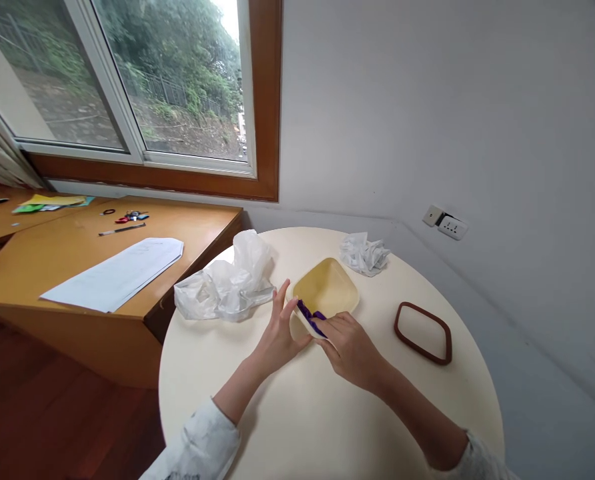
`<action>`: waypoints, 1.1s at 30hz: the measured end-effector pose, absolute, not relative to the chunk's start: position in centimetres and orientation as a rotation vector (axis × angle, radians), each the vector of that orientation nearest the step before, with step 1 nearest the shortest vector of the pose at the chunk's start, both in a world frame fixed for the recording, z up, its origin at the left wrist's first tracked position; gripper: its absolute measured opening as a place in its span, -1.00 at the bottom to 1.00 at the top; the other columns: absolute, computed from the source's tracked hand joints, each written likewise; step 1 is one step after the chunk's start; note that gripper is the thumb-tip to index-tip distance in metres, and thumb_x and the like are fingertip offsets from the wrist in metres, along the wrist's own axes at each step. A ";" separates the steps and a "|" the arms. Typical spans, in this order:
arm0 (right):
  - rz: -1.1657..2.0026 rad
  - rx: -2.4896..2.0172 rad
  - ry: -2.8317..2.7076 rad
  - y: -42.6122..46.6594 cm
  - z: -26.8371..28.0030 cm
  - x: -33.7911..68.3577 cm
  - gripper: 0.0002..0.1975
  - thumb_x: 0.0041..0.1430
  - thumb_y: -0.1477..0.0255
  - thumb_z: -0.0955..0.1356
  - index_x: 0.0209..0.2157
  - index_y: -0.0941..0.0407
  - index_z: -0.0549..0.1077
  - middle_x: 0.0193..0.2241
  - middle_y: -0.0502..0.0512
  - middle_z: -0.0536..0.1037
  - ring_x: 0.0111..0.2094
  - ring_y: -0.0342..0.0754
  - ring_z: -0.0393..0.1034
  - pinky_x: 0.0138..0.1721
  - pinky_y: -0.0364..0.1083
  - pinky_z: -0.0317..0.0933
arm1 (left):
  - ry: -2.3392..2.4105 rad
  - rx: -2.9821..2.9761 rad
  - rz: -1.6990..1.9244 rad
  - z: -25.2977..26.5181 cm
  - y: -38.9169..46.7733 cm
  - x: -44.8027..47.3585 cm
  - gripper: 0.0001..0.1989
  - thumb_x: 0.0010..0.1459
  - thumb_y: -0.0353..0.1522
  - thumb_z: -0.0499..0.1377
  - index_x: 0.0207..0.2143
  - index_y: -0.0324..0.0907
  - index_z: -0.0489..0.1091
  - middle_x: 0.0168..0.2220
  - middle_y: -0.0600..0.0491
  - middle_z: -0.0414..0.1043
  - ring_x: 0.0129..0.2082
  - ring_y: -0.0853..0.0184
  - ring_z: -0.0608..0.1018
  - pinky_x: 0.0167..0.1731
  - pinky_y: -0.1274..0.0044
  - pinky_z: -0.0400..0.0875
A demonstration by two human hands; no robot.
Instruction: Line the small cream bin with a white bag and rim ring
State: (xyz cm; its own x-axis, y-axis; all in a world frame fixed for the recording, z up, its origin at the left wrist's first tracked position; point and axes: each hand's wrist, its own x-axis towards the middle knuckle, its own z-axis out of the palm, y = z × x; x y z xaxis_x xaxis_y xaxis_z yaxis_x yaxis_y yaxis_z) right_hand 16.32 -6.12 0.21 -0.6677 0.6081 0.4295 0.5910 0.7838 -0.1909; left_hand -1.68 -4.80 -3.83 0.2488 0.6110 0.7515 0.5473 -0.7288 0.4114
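A cream-yellow, square-mouthed bin [330,287] is tilted on the round table, its open mouth partly turned toward me. Around its near left rim, my left hand [277,333] has its thumb below and its fingers up along the side. My right hand [347,343] is closed at the near rim, its fingers pressing a crumpled purple plastic bag [305,311] against the inner wall. Part of that purple bag is hidden under the right fingers. To the right lies a brown rounded-square ring [397,325], flat on the table and apart from both hands.
The round cream table [297,413] carries a crumpled white plastic bag [227,283] at left and another whitish crumpled bag [365,255] at the back. A wooden desk [197,220] adjoins on the left, with papers [120,273], keys [132,217] and a pen [122,229]. The wall [357,133] stands behind.
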 end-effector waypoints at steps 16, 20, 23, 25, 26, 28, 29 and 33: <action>0.644 -1.009 -2.523 -6.9 3.8 16.1 -0.86 0.19 0.46 0.18 -0.28 0.11 0.34 -0.33 0.05 0.46 -0.29 -0.09 0.31 -0.24 -0.11 0.13 | 1.071 2.453 1.574 -4.1 -4.3 -1.3 0.06 -0.18 -0.46 0.34 0.18 0.16 -0.32 0.24 -0.17 -0.39 0.24 -0.02 -0.10 -0.03 0.13 0.25; 0.818 -1.141 -2.647 -5.2 4.7 16.4 -0.67 0.26 0.42 0.04 -0.42 0.11 0.33 -0.50 -0.01 0.42 -0.50 -0.16 0.24 -0.46 -0.17 0.06 | 1.057 2.494 1.540 -4.2 -4.3 -1.3 0.08 -0.19 -0.52 0.33 0.18 0.19 -0.33 0.24 -0.16 -0.37 0.23 -0.04 -0.08 -0.02 0.09 0.21; 0.840 -1.258 -2.709 -3.6 4.1 15.6 -0.67 0.26 0.38 0.02 -0.34 0.12 0.34 -0.47 0.02 0.45 -0.51 -0.16 0.27 -0.51 -0.18 0.05 | 1.031 2.501 1.506 -4.1 -4.4 -1.3 0.10 -0.19 -0.59 0.29 0.18 0.20 -0.35 0.24 -0.16 -0.36 0.23 -0.03 -0.07 -0.03 0.11 0.23; 0.821 -1.308 -2.768 -2.5 3.3 14.8 -0.68 0.25 0.36 0.05 -0.27 0.13 0.35 -0.43 0.07 0.47 -0.52 -0.14 0.30 -0.56 -0.19 0.05 | 1.016 2.514 1.485 -4.0 -4.5 -1.3 0.10 -0.19 -0.60 0.29 0.18 0.20 -0.36 0.23 -0.16 -0.36 0.23 -0.03 -0.07 -0.02 0.12 0.23; 0.802 -1.322 -2.796 -1.9 2.8 14.4 -0.70 0.23 0.36 0.07 -0.25 0.14 0.36 -0.42 0.09 0.48 -0.52 -0.14 0.31 -0.58 -0.19 0.05 | 1.011 2.521 1.478 -3.9 -4.5 -1.2 0.10 -0.19 -0.60 0.29 0.18 0.20 -0.36 0.23 -0.16 -0.35 0.23 -0.03 -0.07 -0.02 0.11 0.22; 0.752 -1.330 -2.838 -1.0 2.0 13.6 -0.74 0.18 0.39 0.13 -0.28 0.13 0.39 -0.39 0.11 0.49 -0.51 -0.12 0.33 -0.59 -0.19 0.06 | 1.007 2.533 1.465 -3.8 -4.6 -1.2 0.10 -0.18 -0.59 0.29 0.18 0.20 -0.37 0.23 -0.15 -0.34 0.23 -0.03 -0.08 -0.01 0.10 0.20; 0.723 -1.332 -2.851 -0.6 1.6 13.2 -0.77 0.15 0.42 0.15 -0.29 0.12 0.40 -0.38 0.10 0.50 -0.50 -0.12 0.33 -0.59 -0.19 0.07 | 1.008 2.536 1.458 -3.7 -4.6 -1.2 0.10 -0.18 -0.59 0.29 0.18 0.20 -0.37 0.23 -0.15 -0.33 0.23 -0.03 -0.08 0.00 0.10 0.19; 0.594 -1.373 -2.892 0.5 0.9 12.5 -0.80 0.07 0.49 0.21 -0.34 0.08 0.44 -0.40 0.07 0.53 -0.48 -0.09 0.37 -0.56 -0.18 0.11 | 1.019 2.546 1.442 -3.8 -4.6 -1.2 0.09 -0.15 -0.58 0.28 0.19 0.20 -0.38 0.23 -0.15 -0.34 0.23 -0.03 -0.08 0.00 0.09 0.19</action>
